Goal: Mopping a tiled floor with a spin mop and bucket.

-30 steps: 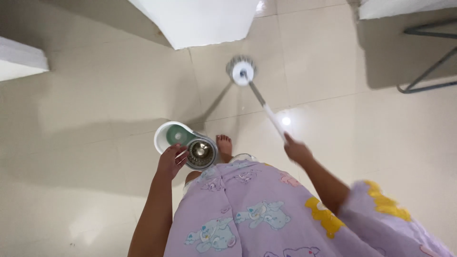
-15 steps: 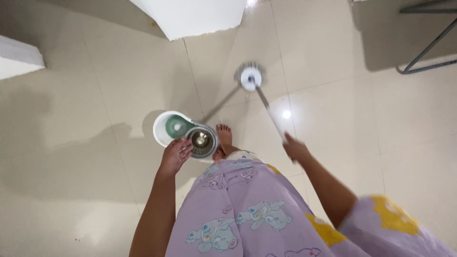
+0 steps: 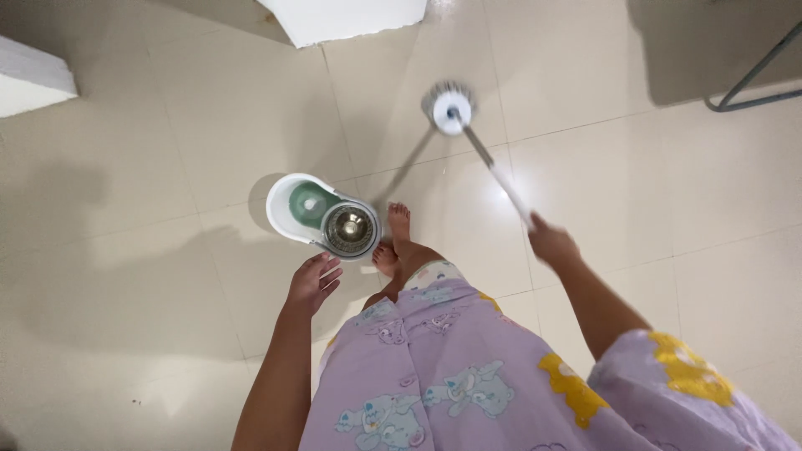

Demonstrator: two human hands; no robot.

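right hand is wrapped tight around the mop handle, gripping it near the upper end, arm stretched out from a lilac sleeve with a yellow patch. the handle slants away across the floor to the mop head, a round white and grey disc sitting flat on the cream tiles up ahead, well apart from the feet. a thin shadow of the handle runs from the mop head back toward the bucket.

left hand hangs loose with fingers spread and slightly curled, holding nothing, just beside the mop bucket but not touching it. the bucket stands on the floor to the left of the person's bare feet; it is white, with a green well on the far-left side and a shiny steel spinner basket on the side nearer the feet. one foot is planted right next to the spinner basket, toes pointing forward, the other tucked just behind it.

a lilac nightdress with small bear prints fills the bottom of the view. a white block corner juts in at the top, another white edge at the far left, and a grey metal frame crosses the top-right corner over its dark shadow.
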